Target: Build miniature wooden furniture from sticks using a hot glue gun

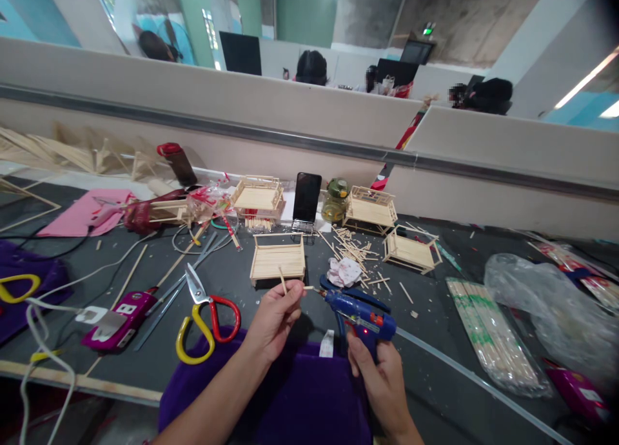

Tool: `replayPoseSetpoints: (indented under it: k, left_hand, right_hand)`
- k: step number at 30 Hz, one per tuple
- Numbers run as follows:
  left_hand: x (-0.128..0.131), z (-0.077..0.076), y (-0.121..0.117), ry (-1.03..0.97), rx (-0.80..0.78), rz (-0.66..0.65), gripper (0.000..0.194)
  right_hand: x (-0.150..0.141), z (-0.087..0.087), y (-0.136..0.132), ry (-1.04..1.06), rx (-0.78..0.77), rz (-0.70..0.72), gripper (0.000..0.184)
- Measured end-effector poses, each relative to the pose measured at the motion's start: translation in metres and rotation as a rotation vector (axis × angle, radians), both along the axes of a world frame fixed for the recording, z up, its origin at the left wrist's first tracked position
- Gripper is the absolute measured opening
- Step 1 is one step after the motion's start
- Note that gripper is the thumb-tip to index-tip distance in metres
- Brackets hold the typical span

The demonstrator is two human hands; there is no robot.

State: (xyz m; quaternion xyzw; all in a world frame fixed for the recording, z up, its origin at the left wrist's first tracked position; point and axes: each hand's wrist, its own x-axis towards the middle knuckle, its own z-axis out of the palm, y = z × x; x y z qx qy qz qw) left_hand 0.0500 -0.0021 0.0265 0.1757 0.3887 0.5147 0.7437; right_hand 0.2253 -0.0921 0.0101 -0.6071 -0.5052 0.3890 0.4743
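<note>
Between the fingertips of my left hand (278, 316) are thin wooden sticks (283, 280), one pointing up and a short one pointing right. My right hand (380, 367) is wrapped round the handle of a blue glue gun (362, 316). The gun's nozzle points left and is at the short stick's end; whether they touch I cannot tell. A long clear glue stick (464, 371) trails from its back. Just behind my left hand stands a small wooden bench model (278, 260). A crumpled tissue (343, 272) and scattered stick pieces (355, 245) lie beyond the gun.
Scissors (203, 309) with red and yellow handles and a magenta power strip (120, 319) lie left. Several more bench models, such as one (412, 248) at right, surround a phone on a stand (307, 200). Bagged sticks (496, 335) lie right; purple cloth (300, 393) is in front.
</note>
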Motion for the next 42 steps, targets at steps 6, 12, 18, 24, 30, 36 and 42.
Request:
replayPoseSetpoints:
  k: [6,12,18,24,30,36,42]
  left_hand:
    - [0.0012,0.0005,-0.0002,-0.006,0.008,-0.006,0.033]
    - [0.0022,-0.0011,0.0000,-0.012,-0.007,0.002,0.033]
    - [0.0033,-0.0011,-0.0009,-0.006,-0.016,-0.002,0.033]
    - [0.0047,-0.0024,-0.0018,-0.025,-0.008,-0.003,0.032]
    - [0.0065,-0.0027,-0.0013,-0.054,-0.007,-0.015,0.031]
    - [0.0073,-0.0018,-0.0012,-0.055,-0.010,-0.025,0.032]
    - [0.0074,-0.0012,-0.0025,-0.065,-0.011,-0.041,0.031]
  right_hand:
    - [-0.0007,0.0031,0.0008,-0.004,0.008,-0.004,0.036]
    - [-0.0018,0.0048,0.0007,0.017,0.012,-0.011,0.033]
    - [-0.0032,0.0043,0.0013,0.028,0.045,-0.029,0.034]
    - [-0.0012,0.0009,-0.0006,0.021,0.029,-0.020,0.034]
    - [0.0004,0.0017,-0.0020,0.052,0.019,0.001,0.032]
    - [0.0018,0.0023,-0.0026,0.069,0.000,0.031,0.031]
    - [0.0010,0.0016,-0.0012,0.136,0.016,0.042,0.031]
